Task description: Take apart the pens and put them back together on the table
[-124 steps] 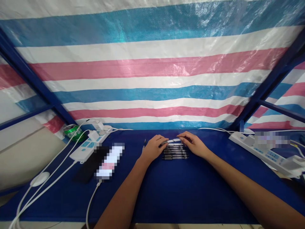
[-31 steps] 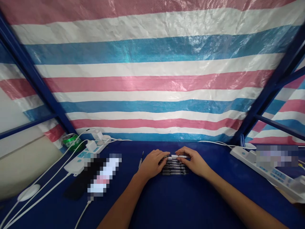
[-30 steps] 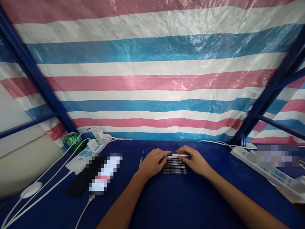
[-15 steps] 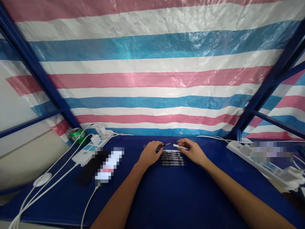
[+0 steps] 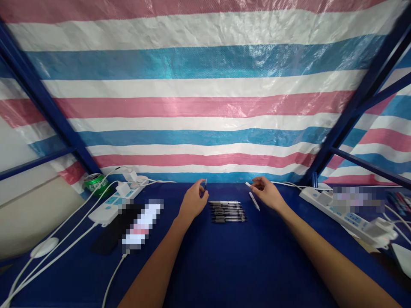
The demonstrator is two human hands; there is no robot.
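Note:
My left hand (image 5: 194, 199) pinches a slim dark pen (image 5: 206, 185) with a pale tip, most of it hidden by the fingers. In my right hand (image 5: 267, 193), thumb and forefinger close on a small white piece (image 5: 248, 184) that looks like part of a pen. Just below those fingertips a white pen (image 5: 254, 201) slants on the blue table; whether a finger touches it I cannot tell. Between the hands, several clear-barrelled pens (image 5: 227, 212) with dark grips lie side by side in a stack of rows.
On the left are a white power strip (image 5: 105, 206) with plugs and cables, a green can (image 5: 96, 185), a dark flat object (image 5: 111, 237) and a blurred-out phone (image 5: 143, 226). Another power strip (image 5: 349, 217) sits at right. Blue frame bars and a striped sheet (image 5: 205, 107) stand behind.
Both hands have moved apart, away from the row of pens. The pen in my left hand now points upward. A white pen now shows separately beneath my right fingers. The view has shifted slightly.

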